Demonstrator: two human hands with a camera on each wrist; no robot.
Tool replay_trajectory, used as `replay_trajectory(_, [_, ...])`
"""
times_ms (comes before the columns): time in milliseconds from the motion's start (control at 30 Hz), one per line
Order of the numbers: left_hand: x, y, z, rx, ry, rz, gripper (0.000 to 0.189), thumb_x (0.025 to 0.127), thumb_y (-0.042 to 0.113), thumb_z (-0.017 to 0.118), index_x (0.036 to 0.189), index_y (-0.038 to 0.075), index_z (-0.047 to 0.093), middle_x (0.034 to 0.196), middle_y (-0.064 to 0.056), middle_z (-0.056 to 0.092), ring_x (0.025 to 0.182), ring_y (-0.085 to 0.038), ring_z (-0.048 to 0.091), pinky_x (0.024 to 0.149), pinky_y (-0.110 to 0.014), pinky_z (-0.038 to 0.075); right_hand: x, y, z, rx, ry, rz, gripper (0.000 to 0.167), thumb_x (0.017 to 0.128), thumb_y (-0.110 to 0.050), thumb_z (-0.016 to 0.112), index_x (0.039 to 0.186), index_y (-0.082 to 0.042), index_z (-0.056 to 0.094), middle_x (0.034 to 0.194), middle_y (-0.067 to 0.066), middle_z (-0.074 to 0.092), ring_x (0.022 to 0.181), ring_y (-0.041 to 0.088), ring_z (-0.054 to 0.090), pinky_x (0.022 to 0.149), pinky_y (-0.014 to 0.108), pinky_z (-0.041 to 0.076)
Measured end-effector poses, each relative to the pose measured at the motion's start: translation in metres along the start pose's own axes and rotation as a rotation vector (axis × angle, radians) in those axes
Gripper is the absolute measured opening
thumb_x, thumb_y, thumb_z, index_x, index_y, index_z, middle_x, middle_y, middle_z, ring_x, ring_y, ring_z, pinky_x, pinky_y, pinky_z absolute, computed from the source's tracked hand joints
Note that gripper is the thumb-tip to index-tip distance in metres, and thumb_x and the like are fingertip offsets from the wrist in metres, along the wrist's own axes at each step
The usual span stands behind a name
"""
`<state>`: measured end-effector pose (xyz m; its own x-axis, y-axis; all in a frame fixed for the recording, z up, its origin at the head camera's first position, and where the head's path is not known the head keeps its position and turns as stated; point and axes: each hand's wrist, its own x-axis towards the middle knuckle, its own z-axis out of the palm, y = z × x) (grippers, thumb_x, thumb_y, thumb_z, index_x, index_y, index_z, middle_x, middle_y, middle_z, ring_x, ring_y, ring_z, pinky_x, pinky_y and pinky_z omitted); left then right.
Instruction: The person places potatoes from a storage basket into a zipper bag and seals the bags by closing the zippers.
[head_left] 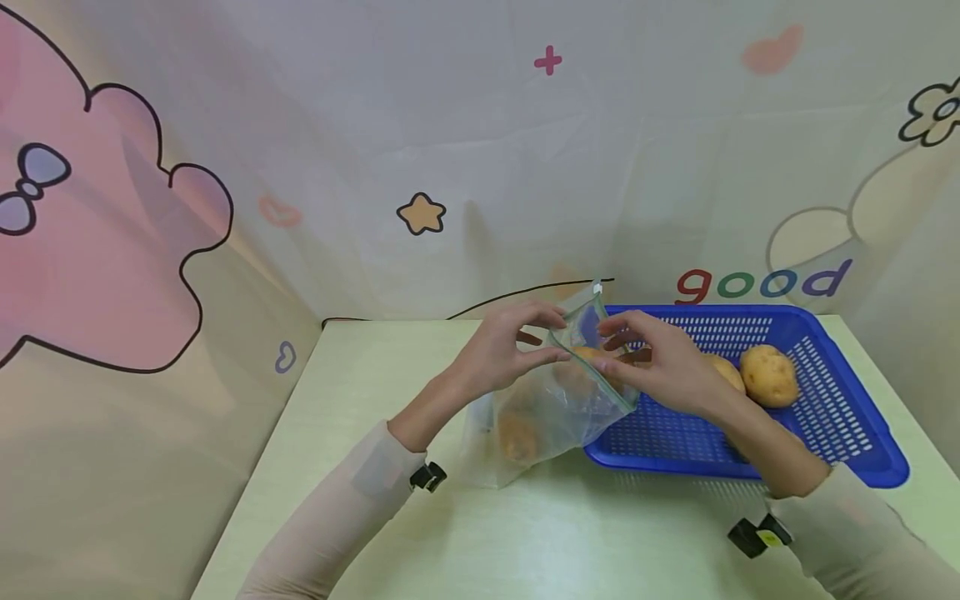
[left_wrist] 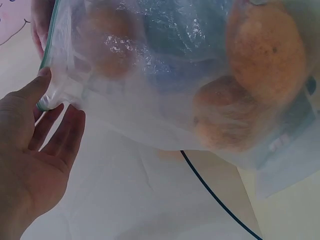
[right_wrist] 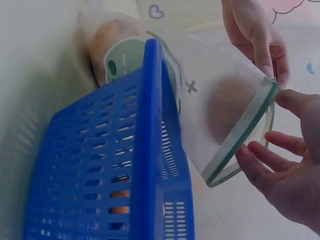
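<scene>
A translucent zip bag (head_left: 551,417) with a green seal strip leans at the basket's left end, its mouth spread apart. My left hand (head_left: 504,346) pinches the near-left edge of the mouth between thumb and fingers. On the opposite side, my right hand (head_left: 667,362) holds the rim, with the thumb and fingertips at the green strip (right_wrist: 245,132). Through the plastic show a large potato (left_wrist: 270,50), a second potato (left_wrist: 225,115) beside it, and a blurred potato (left_wrist: 107,42) near the mouth. A green printed figure (right_wrist: 127,60) marks the bag.
A blue perforated basket (head_left: 847,400) stands on the pale table (head_left: 360,392) at the right. It holds a potato (head_left: 768,377) and another potato (head_left: 723,371) partly behind my right hand. A printed cloth (head_left: 480,150) hangs behind the table.
</scene>
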<state>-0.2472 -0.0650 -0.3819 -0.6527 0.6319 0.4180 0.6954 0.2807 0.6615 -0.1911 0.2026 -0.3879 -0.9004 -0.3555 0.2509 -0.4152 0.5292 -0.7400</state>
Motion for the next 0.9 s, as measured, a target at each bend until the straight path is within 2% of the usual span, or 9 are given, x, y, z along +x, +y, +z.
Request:
replay_trajectory(167, [-0.004, 0.0, -0.003, 0.009, 0.008, 0.001, 0.033, 0.091, 0.015, 0.086, 0.12, 0.005, 0.074, 0.133, -0.007, 0.07, 0.117, -0.018, 0.068, 0.087, -0.022, 0.061, -0.013, 0.003, -0.009, -0.038, 0.019, 0.012, 0.042, 0.102, -0.023, 0.075, 0.137, -0.004, 0.062, 0.129, 0.014, 0.069, 0.114, 0.031, 0.068, 0.095, 0.049, 0.062])
replay_trajectory(300, [-0.006, -0.001, -0.005, 0.013, 0.013, 0.0, 0.032, 0.091, 0.015, 0.086, 0.119, 0.005, 0.074, 0.133, -0.007, 0.07, 0.117, -0.017, 0.069, 0.088, -0.02, 0.06, -0.031, 0.022, -0.028, -0.143, 0.045, 0.012, 0.04, 0.1, -0.023, 0.077, 0.134, -0.006, 0.065, 0.125, 0.013, 0.071, 0.111, 0.032, 0.068, 0.09, 0.025, 0.061])
replay_trajectory(400, [-0.007, -0.002, -0.007, 0.005, 0.013, -0.001, 0.032, 0.091, 0.015, 0.086, 0.119, 0.004, 0.074, 0.134, -0.008, 0.07, 0.118, -0.017, 0.069, 0.088, -0.021, 0.06, -0.045, 0.046, -0.044, -0.235, 0.039, 0.016, 0.039, 0.097, -0.023, 0.081, 0.129, -0.007, 0.068, 0.121, 0.013, 0.072, 0.107, 0.032, 0.069, 0.084, 0.018, 0.056])
replay_trajectory(533, [-0.007, -0.002, -0.006, -0.003, 0.013, 0.003, 0.032, 0.092, 0.015, 0.086, 0.119, 0.003, 0.073, 0.133, -0.008, 0.07, 0.119, -0.018, 0.068, 0.089, -0.023, 0.061, -0.063, 0.079, -0.061, -0.351, -0.007, 0.04, 0.04, 0.093, -0.023, 0.086, 0.123, -0.003, 0.07, 0.115, 0.013, 0.073, 0.102, 0.031, 0.069, 0.08, 0.034, 0.062])
replay_trajectory(667, [-0.006, -0.004, -0.005, 0.009, 0.027, 0.014, 0.033, 0.092, 0.016, 0.086, 0.12, 0.003, 0.073, 0.134, -0.008, 0.07, 0.121, -0.018, 0.067, 0.091, -0.024, 0.061, -0.08, 0.103, -0.071, -0.404, -0.087, 0.093, 0.044, 0.089, -0.024, 0.089, 0.119, 0.001, 0.069, 0.111, 0.013, 0.071, 0.099, 0.031, 0.068, 0.079, 0.046, 0.064])
replay_trajectory(900, [-0.007, -0.006, -0.003, 0.0, 0.046, 0.015, 0.033, 0.092, 0.016, 0.086, 0.119, 0.004, 0.073, 0.133, -0.007, 0.069, 0.12, -0.016, 0.067, 0.092, -0.029, 0.062, -0.102, 0.126, -0.081, -0.438, -0.213, 0.17, 0.062, 0.086, -0.035, 0.09, 0.122, 0.009, 0.066, 0.114, 0.019, 0.072, 0.102, 0.038, 0.069, 0.088, 0.062, 0.058])
